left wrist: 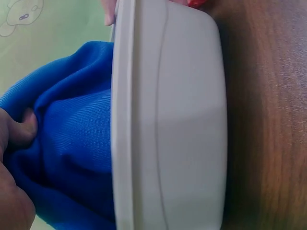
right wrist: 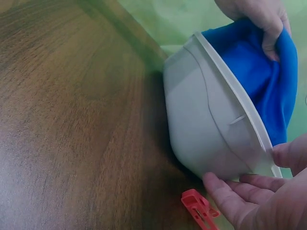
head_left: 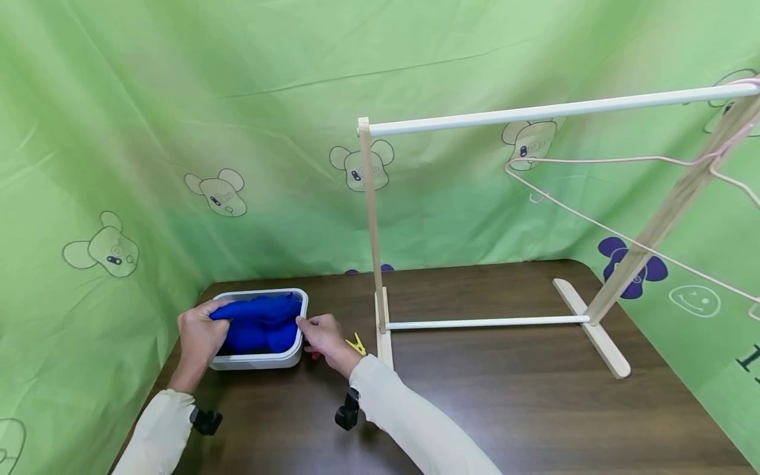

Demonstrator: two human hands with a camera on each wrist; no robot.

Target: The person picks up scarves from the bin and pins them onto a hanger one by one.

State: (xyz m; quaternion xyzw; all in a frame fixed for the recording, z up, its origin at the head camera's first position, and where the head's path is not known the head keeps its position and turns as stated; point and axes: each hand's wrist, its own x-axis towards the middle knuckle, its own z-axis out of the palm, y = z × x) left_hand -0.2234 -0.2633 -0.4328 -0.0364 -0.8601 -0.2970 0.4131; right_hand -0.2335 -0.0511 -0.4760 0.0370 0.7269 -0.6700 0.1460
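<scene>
Trouble spots first: the blue cloth (head_left: 258,323) sits in the white tub (head_left: 255,361) at the left of the table (head_left: 475,402), one end raised above the left rim, the rest bunched inside. A lift with the folds snagged on that rim could tip the tub or drag it along, especially if the steadying grip slackens. A thin pinch might also let the fabric slip and drop back in a heap. And watch the red clip (right wrist: 197,203), just beside the tub's right end and close under the fingers: a sideways shove there could knock it away. The yellow clip (head_left: 356,344), lying between the right wrist and the drying rack (head_left: 373,231), might be swept by the sleeve.

To the hands, then! The left hand (head_left: 200,335) is closed down narrow, thumb and fingers pinching the gathered cloth over the tub's left side. Over on the right, the right hand (head_left: 325,336) grips the tub's right edge, thumb at the rim, fingers spread against the outer wall; it's touching neither clip as far as the views show.
</scene>
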